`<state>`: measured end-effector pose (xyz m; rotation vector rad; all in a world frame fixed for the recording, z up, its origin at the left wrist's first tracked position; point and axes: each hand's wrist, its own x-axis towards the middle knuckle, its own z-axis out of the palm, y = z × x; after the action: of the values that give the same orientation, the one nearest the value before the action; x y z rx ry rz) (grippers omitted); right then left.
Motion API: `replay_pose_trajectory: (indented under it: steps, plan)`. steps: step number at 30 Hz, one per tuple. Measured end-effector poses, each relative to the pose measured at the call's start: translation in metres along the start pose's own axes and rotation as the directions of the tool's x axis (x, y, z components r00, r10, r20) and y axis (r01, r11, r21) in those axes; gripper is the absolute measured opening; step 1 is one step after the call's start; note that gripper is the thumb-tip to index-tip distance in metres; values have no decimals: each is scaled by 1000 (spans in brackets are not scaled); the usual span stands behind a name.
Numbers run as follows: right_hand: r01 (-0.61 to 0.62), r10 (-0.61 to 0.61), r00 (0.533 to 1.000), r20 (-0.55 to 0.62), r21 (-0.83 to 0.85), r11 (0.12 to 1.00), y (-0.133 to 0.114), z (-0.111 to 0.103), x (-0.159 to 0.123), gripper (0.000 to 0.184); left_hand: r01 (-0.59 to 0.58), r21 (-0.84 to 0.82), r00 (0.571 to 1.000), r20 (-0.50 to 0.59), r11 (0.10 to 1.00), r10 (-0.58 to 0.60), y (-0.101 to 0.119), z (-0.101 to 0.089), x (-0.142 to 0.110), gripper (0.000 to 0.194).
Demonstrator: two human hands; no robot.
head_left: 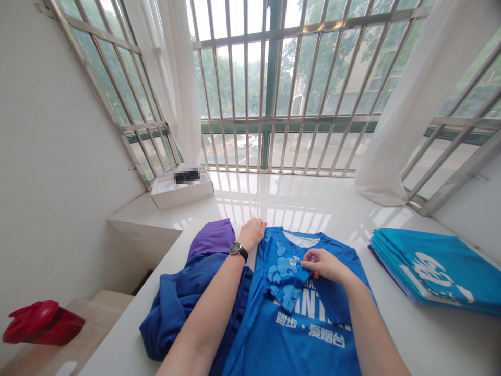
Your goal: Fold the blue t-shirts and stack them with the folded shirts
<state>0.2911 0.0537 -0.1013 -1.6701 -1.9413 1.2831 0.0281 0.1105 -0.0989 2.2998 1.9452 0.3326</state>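
A blue T-shirt point(301, 339) with white lettering and a pale cloud pattern lies spread on the white ledge, its collar pointing away from me. Its left part is folded inward, so the patterned sleeve rests over the chest print. My left hand point(252, 232), with a watch on the wrist, is closed on the shirt's left shoulder. My right hand point(321, 263) pinches the folded sleeve near the middle of the chest. Left of the shirt, partly behind my left forearm, sits a crumpled heap of dark blue clothing point(176, 297) with a purple garment point(213, 236) beyond it.
A stack of folded turquoise shirts point(450, 277) lies to the right. An open white box point(183, 190) stands at the back left near the barred window point(274, 78). White curtains point(407, 120) hang at both sides. A red object point(47, 324) is low on the left.
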Motion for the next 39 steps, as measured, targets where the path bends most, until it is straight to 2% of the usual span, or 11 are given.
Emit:
replay_pose_trajectory:
  steps: [3, 7, 13, 22, 26, 33, 39]
  plan:
    - [5, -5, 1000, 5, -6, 1000, 0, 0, 0, 27, 50, 20, 999, 20, 999, -51, -5, -2, 0, 35]
    - [11, -11, 1000, 12, 0, 1000, 1, -1, 0, 29, 35, 12, 999, 35, 999, -36, -6, -2, -2, 28]
    - [4, -4, 1000, 14, 6, 1000, 0, -1, 0, 30, 9, -5, 1000, 24, 1000, -9, -1, -1, -4, 32]
    - [-1, 1, 1000, 1, 22, 1000, 1, 0, 1, 30, 44, -49, 998, 41, 998, -42, 6, 2, -3, 24]
    - [6, -6, 1000, 7, 27, 1000, 2, 0, 1, 28, 80, -87, 996, 37, 993, -77, 6, -1, -2, 27]
    - [-8, 6, 999, -33, -65, 998, -3, 2, 0, 14, 163, -143, 987, 7, 976, -164, 4, -3, -1, 27]
    - [-32, 19, 995, -96, -136, 990, -9, 4, 0, 15, 142, -202, 990, 22, 969, -140, 1, -4, -1, 27]
